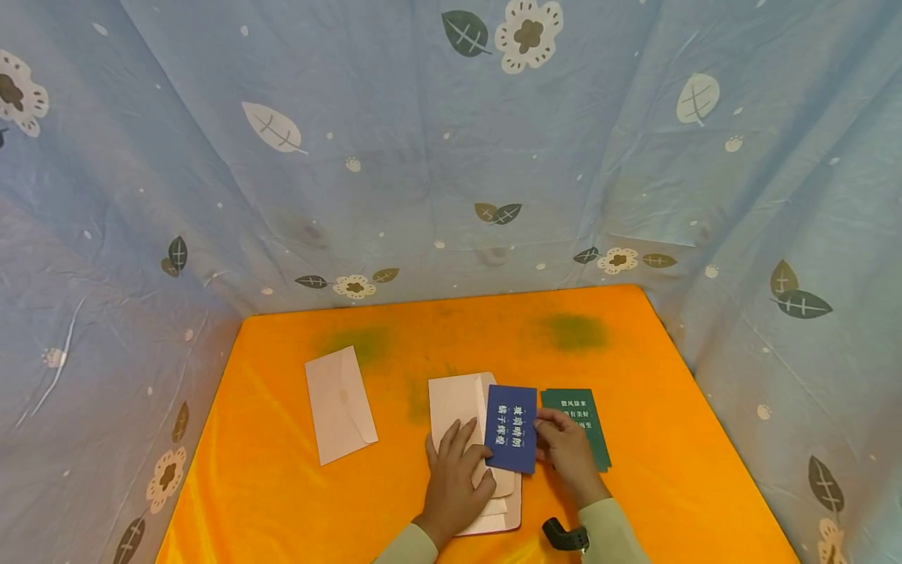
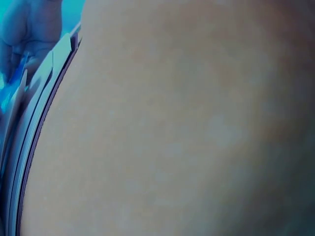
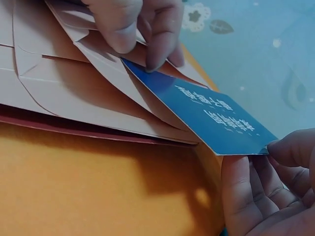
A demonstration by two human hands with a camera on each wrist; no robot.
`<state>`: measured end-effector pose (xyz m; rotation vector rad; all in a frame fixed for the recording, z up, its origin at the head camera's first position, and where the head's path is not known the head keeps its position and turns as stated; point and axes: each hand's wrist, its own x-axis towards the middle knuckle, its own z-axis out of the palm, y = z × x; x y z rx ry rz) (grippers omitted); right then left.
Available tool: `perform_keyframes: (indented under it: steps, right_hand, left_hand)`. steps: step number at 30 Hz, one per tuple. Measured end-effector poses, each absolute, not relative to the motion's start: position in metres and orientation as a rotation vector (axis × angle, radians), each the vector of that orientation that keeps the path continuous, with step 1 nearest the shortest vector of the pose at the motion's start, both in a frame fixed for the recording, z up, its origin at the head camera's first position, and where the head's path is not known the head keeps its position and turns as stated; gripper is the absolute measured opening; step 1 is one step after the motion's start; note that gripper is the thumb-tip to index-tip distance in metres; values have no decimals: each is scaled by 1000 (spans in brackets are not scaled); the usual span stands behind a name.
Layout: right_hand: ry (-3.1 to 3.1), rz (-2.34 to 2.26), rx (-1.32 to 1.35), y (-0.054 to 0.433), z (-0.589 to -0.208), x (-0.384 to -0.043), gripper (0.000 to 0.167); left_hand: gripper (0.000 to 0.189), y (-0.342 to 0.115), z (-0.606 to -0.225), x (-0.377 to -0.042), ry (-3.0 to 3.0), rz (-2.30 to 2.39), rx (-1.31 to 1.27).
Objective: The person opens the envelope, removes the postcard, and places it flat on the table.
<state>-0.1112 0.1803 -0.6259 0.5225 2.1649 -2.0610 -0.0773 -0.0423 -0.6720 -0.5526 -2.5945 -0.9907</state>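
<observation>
In the head view a blue card [image 1: 510, 427] with white writing is pinched at its right edge by my right hand [image 1: 567, 450]. Its left edge lies at the mouth of a pale pink envelope [image 1: 451, 395], on a small stack. My left hand [image 1: 454, 486] rests on that stack with fingers spread, a fingertip touching the card's lower left corner. From the right wrist view, the card [image 3: 211, 110] slants against the envelope's raised flap [image 3: 133, 93], with left-hand fingers [image 3: 160, 42] at its far corner. Skin fills most of the left wrist view; envelope edges [image 2: 37, 113] show at its left.
Dark green cards [image 1: 595, 439] with white writing lie partly behind my right hand. A single pale pink envelope [image 1: 341, 407] sits apart on the left. Orange cloth [image 1: 247, 439] covers the table, and patterned blue curtains [image 1: 395, 157] stand around its back and sides.
</observation>
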Motion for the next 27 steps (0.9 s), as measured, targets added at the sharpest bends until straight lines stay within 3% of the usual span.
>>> perform_keyframes:
  steps: [27]
  right_hand:
    - [2181, -2022, 600, 209, -623, -111, 35]
  left_hand:
    - [18, -41, -675, -77, -2538, -975, -591]
